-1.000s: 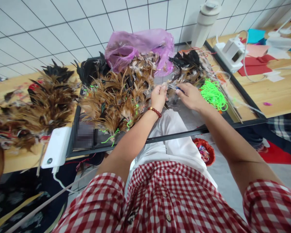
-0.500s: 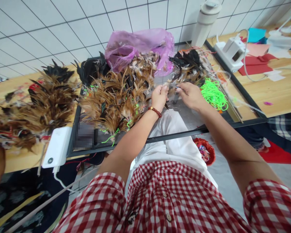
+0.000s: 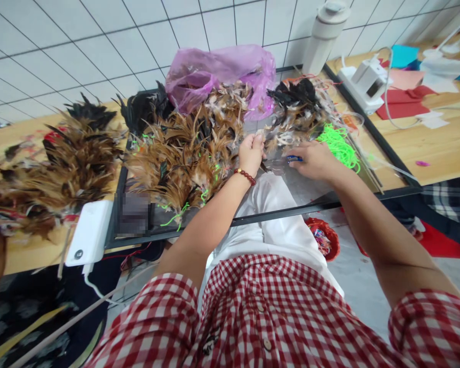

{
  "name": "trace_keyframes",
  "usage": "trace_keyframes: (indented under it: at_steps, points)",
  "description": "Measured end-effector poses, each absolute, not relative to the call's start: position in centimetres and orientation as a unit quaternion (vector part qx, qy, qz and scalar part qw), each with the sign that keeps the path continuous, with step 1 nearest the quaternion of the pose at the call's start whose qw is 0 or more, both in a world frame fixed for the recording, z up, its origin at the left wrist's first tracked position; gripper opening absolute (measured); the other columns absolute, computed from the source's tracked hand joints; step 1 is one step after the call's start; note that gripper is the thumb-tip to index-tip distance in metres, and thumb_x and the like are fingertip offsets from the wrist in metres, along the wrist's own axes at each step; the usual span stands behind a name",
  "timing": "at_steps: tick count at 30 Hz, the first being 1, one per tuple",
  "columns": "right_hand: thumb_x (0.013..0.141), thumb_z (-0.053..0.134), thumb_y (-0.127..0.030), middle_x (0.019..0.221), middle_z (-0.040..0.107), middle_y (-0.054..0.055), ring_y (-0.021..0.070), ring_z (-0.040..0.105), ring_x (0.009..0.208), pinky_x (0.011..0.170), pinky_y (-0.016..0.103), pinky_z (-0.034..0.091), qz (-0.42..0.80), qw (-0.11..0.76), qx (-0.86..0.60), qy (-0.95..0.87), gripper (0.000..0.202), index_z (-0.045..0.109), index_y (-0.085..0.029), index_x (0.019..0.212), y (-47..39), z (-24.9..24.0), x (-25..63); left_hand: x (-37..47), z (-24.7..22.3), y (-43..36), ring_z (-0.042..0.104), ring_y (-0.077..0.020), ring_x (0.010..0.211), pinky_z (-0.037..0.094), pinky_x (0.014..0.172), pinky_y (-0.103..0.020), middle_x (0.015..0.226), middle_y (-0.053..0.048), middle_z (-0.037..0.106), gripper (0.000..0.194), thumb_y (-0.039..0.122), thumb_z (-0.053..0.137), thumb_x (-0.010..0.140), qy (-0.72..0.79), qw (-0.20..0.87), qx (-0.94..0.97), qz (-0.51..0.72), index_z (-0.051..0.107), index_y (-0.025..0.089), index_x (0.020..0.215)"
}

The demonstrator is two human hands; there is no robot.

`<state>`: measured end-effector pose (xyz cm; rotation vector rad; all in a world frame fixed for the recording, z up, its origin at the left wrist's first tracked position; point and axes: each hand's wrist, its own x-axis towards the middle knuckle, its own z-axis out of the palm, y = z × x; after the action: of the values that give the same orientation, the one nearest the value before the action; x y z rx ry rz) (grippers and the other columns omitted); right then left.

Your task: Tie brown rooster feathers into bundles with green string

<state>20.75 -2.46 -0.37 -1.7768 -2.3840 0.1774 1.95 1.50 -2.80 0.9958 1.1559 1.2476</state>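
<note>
My left hand [image 3: 252,152], with a red bead bracelet at the wrist, is closed in a pinch over the dark tray [image 3: 279,208]. Pale feather ends show at its fingertips, and a dark feather tip pokes out below. To its right, my right hand [image 3: 313,159] is closed around small blue-handled snips [image 3: 294,158]; the fingers partly hide them. Beside the left hand spreads a heap of brown feather bunches [image 3: 191,148], some tied with green cord. Past the right hand lie a bundle of bright green cord [image 3: 339,145] and a pile of black and brown feathers [image 3: 297,99].
A pink plastic bag [image 3: 218,66] and a white bottle [image 3: 325,36] stand at the back. More feather bunches [image 3: 80,158] and a white power bank [image 3: 90,232] lie left. A power strip [image 3: 360,89] sits right; a red basket [image 3: 331,240] is below.
My right hand has moved right and slightly down, away from my left hand, with the blue-handled snips still in it. My left hand has stayed almost in place.
</note>
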Motion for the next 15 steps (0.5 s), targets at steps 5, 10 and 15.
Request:
trace_keyframes:
  at_steps: [5, 10, 15]
  points:
    - [0.086, 0.066, -0.037, 0.118, 0.076, 0.014, 0.0372, 0.066, 0.112, 0.087, 0.046, 0.046, 0.034, 0.054, -0.577, -0.814, 0.035, 0.079, -0.023, 0.115, -2.8, 0.6, 20.2, 2.0, -3.4, 1.8, 0.041, -0.0051, 0.049, 0.042, 0.051, -0.019, 0.06, 0.007, 0.046, 0.034, 0.051, 0.064, 0.098, 0.476, 0.543, 0.435, 0.538, 0.058, 0.02, 0.083]
    - [0.094, 0.053, -0.033, 0.101, 0.078, 0.015, 0.0322, 0.069, 0.093, 0.078, 0.04, 0.047, 0.075, 0.1, -0.616, -0.778, 0.032, 0.071, -0.017, 0.115, -1.9, 0.6, 19.4, 2.0, -3.4, 1.7, 0.04, -0.0042, 0.048, 0.041, 0.051, -0.017, 0.061, 0.007, 0.047, 0.038, 0.054, 0.065, 0.097, 0.48, 0.541, 0.434, 0.538, 0.056, 0.02, 0.081]
    - [0.101, 0.043, -0.056, 0.106, 0.078, 0.018, 0.0356, 0.07, 0.097, 0.084, 0.045, 0.052, 0.082, 0.224, -0.617, -0.75, 0.062, 0.052, -0.011, 0.144, -1.8, -0.3, 18.4, 2.0, -3.0, 1.5, 0.04, -0.0037, 0.049, 0.041, 0.052, -0.016, 0.06, 0.008, 0.045, 0.036, 0.05, 0.062, 0.099, 0.482, 0.549, 0.427, 0.532, 0.055, 0.02, 0.083]
